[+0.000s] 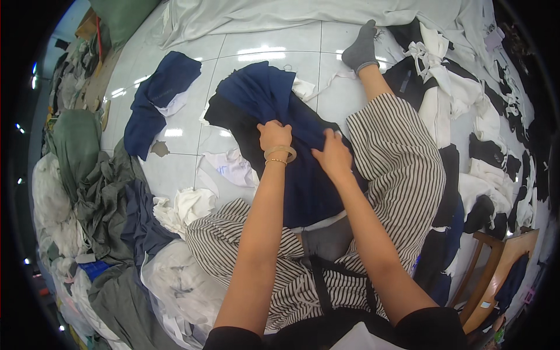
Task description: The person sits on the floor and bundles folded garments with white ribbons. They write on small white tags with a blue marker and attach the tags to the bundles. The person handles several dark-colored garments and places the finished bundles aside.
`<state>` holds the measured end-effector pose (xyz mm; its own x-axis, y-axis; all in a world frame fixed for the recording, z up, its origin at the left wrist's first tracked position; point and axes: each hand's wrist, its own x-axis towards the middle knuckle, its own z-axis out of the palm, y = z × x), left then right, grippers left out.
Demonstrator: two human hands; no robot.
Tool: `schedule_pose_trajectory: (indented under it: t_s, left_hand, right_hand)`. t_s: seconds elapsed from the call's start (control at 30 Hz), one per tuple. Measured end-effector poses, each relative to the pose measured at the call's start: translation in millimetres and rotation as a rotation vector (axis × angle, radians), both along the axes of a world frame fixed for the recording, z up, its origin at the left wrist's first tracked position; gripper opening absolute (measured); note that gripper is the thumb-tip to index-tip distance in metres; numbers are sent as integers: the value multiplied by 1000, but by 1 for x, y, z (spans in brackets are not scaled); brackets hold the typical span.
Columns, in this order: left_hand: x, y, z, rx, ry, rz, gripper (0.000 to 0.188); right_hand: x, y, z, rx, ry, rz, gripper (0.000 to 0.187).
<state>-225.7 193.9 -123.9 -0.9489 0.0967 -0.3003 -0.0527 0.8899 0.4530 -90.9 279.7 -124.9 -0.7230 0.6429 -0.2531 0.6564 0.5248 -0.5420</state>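
Observation:
Between my legs a navy blue cloth [312, 189] lies spread over the tiled floor, partly on top of a black cloth [227, 114]. My left hand [275, 135], with a bangle at the wrist, is closed with its fingers gripping a fold of the navy cloth. To its right my right hand [335, 155] lies on the same cloth, fingers bent against it; whether it pinches a fold is hard to see. The navy cloth's upper part is bunched in folds beyond my hands.
Another navy piece [157, 87] lies at the far left. White scraps [230, 167] are near my left knee. Grey-green cloth [108, 204] heaps up at left. White and black pieces [446, 99] cover the right side, with a wooden stool [496, 274] at lower right. A white sheet [233, 20] spans the back.

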Motion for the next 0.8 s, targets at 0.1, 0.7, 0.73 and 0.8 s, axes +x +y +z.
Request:
schedule_pose_trajectory:
  t_s: [0.1,0.7,0.73,0.8]
  left_hand:
    - [1,-1,-2,4,18,-5,27]
    - [3,-21,22,-167,-46,-243,52]
    - [8,-23,21,-189,-28,-269,56]
    - [8,-35,10,-162,12,-264,65]
  right_hand:
    - [22,17,2,-12,-145,133,39]
    - [49,-135,37,118,-86,618,62]
    - [51,-134,34,63,-99,630,65]
    - [56,-124,42,-42,-120,672,69]
